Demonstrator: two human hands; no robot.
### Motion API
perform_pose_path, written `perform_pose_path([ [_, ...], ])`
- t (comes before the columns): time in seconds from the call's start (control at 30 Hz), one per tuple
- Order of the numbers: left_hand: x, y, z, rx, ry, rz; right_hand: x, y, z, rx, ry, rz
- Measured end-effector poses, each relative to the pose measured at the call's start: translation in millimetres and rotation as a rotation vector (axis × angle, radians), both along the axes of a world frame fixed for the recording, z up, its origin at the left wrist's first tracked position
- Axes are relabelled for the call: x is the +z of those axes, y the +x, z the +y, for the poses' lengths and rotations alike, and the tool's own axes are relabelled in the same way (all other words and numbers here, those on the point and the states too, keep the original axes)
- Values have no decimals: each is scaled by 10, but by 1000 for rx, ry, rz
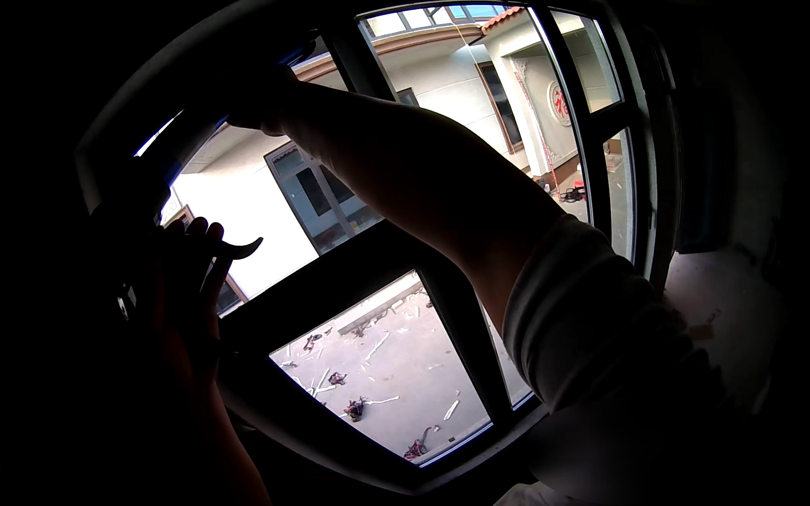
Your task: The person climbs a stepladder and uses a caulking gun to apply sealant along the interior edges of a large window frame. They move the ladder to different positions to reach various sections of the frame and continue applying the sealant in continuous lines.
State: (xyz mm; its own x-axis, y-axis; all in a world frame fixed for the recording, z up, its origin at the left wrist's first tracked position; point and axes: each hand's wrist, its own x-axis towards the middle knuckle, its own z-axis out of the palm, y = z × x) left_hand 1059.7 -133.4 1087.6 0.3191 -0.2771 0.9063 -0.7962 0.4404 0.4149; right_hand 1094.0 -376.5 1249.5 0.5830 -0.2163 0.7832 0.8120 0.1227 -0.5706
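Observation:
Both my hands are raised in dark silhouette at the left side of a dark-framed window (337, 268). My left hand (187, 266) is upright at the left, its fingertips close together against the bright pane. From beside its fingers a thin, curved dark shape (245, 248) sticks out; I cannot tell whether it is my thumb or something held. My right arm, with a rolled grey sleeve, reaches across the window, and my right hand (263, 103) is at the upper left of the frame. Its fingers are lost in the dark. Near it shows a bluish strip (192, 143) along the frame.
Outside lies a paved yard (413, 358) with scattered white strips and dark reddish scraps. Beyond it stands a pale building with a glazed door (316, 194) and a wall with a round red emblem (558, 103). Dark window bars (582, 126) divide the panes. The room inside is very dark.

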Motion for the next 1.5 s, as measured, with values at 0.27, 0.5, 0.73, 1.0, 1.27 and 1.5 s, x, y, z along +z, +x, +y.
perform_pose_path([
  [0.27, 272, -23, -120, -160, -25, 170, 226, 417, -154, -195, -112, -166],
  [0.5, 402, 17, -198, -92, -16, 129, 187, 44, -97, -142, -50, -114],
  [0.73, 452, -49, -147, -85, 13, 135, 238, 132, -164, -70, -2, -141],
  [1.0, 462, -195, -290, 97, -59, 102, 379, 423, -324, 18, -52, -291],
  [1.27, 531, -506, -327, 183, -66, 254, 348, 408, -317, -13, -120, -415],
  [1.5, 58, -803, -464, 442, -77, 373, -279, -93, -229, 230, 184, 73],
])
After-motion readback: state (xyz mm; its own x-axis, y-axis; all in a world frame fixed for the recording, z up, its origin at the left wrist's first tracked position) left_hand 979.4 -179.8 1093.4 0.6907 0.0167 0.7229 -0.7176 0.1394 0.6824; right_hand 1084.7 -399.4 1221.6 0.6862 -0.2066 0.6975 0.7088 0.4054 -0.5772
